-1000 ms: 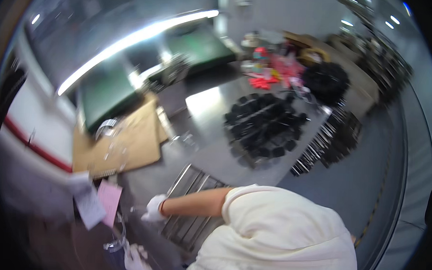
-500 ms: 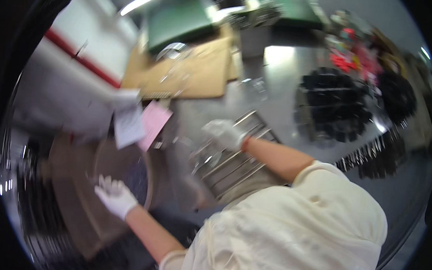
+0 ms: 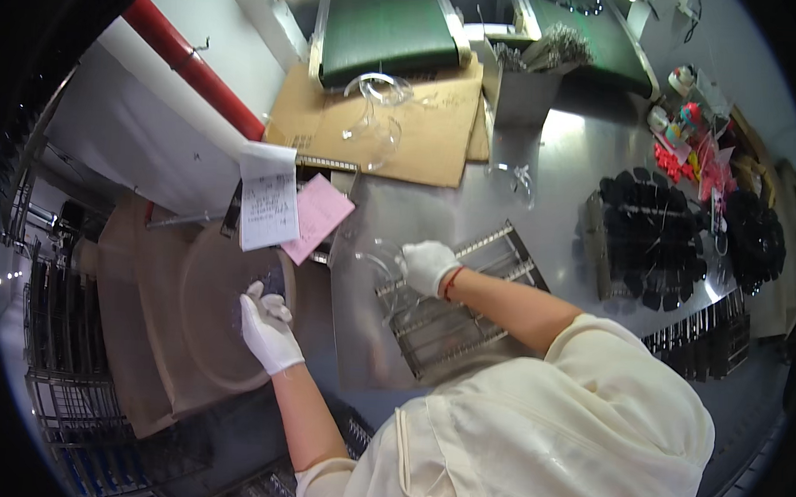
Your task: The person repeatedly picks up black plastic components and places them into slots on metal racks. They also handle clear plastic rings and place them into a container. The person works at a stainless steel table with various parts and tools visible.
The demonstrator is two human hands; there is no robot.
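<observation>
Here's the broad steel table (image 3: 413, 205), running away from the person at work, with the big round-mouthed brown bin (image 3: 184, 328) off its left side. Up at the table's far left, a flat sheet of cardboard (image 3: 442, 153) carries some see-through curved bits. Nearer in sits the wire rack (image 3: 443, 337), slanting up to the right, and over by the bin hang a white sheet (image 3: 269, 212) and a pink slip (image 3: 323, 211).

Now the gloved hands! The right hand (image 3: 431, 268) is over the rack's upper left, fingers closed, pinching by the look of it a clear curved piece (image 3: 375, 258). The left hand (image 3: 270, 330) is in front of the bin, palm up, fingers loosely bent; whether anything's in them, I cannot tell.

So the piece lies between the two hands, just left of the right one, which is clearly the nearer; its long axis I can't make out. And the look of it: transparent, thin, bowed like an arc, glinting along its edges, the steel showing through.
</observation>
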